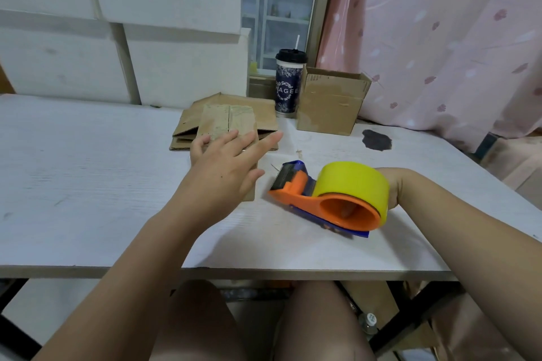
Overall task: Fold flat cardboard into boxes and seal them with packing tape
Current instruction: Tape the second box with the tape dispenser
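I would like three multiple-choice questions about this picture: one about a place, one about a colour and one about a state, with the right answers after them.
1. Where does the dark blue patterned cup with a black lid stand?
A) between the flat cardboard stack and the upright brown cardboard box
B) on the floor
C) inside the box

2. What colour is the tape roll on the orange plastic dispenser?
A) red
B) yellow
C) green

3. How is the top of the upright box?
A) taped shut
B) crushed flat
C) open

Answers: 1 A, the cup stands between the two; 2 B, the roll is bright yellow; 3 C, its top flaps stand up.
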### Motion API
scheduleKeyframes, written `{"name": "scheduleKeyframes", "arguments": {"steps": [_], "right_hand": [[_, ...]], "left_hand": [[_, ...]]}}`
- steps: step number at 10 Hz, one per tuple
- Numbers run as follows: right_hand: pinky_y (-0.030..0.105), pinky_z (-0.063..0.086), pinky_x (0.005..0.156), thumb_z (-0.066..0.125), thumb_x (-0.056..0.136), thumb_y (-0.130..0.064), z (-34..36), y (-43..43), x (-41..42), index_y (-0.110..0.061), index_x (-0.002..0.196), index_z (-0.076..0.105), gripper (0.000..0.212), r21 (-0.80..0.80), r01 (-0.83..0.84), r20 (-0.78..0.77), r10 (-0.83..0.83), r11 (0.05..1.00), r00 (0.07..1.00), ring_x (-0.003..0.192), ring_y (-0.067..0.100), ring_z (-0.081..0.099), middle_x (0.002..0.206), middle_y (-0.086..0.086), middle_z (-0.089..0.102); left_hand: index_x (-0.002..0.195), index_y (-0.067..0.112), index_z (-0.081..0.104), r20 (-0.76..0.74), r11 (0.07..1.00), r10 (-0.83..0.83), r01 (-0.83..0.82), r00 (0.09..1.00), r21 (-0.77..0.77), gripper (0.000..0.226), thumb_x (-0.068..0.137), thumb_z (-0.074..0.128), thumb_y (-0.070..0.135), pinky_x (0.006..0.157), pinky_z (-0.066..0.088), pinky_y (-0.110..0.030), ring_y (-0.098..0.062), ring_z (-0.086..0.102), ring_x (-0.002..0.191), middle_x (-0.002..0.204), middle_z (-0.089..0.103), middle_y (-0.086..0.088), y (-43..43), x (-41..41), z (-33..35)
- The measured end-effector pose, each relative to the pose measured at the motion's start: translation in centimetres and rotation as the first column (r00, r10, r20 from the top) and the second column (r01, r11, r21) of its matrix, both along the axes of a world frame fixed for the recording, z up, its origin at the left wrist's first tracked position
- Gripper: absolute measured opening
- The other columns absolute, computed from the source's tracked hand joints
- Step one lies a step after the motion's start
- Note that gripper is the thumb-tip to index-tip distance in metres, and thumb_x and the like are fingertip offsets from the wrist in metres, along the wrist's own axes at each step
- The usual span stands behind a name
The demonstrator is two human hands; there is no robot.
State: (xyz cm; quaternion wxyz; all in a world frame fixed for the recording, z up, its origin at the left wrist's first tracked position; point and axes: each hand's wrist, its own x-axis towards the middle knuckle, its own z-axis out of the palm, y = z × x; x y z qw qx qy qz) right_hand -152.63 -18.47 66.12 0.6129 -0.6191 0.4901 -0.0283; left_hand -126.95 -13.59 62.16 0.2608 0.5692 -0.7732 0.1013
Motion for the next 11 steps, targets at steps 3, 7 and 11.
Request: {"name": "scheduleKeyframes", "arguments": {"steps": [3,7,11], "right_hand": [[0.03,0.036,0.062,0.056,0.074,-0.012,-2.3,-3.9,0.5,-0.014,0.088,0.066,0.017,-0.179,0.082,-0.047,-0.092,0.98,0.995,0.07,0.02,0.048,0.079,0.011,0.052],[0.02,0.045,0.05,0.068,0.079,-0.008,-2.8,-6.3,1.7,-0.014,0.093,0.071,0.015,-0.521,0.14,-0.15,-0.252,0.842,0.956,0.067,0.016,0.058,0.076,0.003,0.064],[0.027,0.045,0.072,0.066,0.082,-0.02,-1.7,-6.5,2.6,-0.025,0.133,0.049,0.055,-0.701,-0.26,-0.531,-0.242,0.664,0.812,0.094,0.019,0.052,0.117,0.002,0.057]], "left_hand": [[0.142,0.036,0.028,-0.07,0.993,0.112,-0.114,0.991,-0.023,0.055,0.094,0.046,0.015,0.097,0.013,-0.031,-0.013,0.047,0.116,0.117,0.056,0.008,-0.5,-0.9,1.0],[0.133,0.033,0.04,-0.004,0.99,0.132,-0.132,0.991,-0.058,0.055,0.09,0.047,-0.001,0.084,0.014,-0.03,-0.013,0.047,0.112,0.109,0.055,0.01,-0.6,-0.6,0.9],[0.136,0.03,0.034,0.266,0.988,0.132,-0.149,0.955,0.047,0.06,0.086,0.059,0.008,0.109,0.014,-0.044,-0.019,0.023,0.138,0.152,0.02,0.003,0.6,-1.3,1.6]]}}
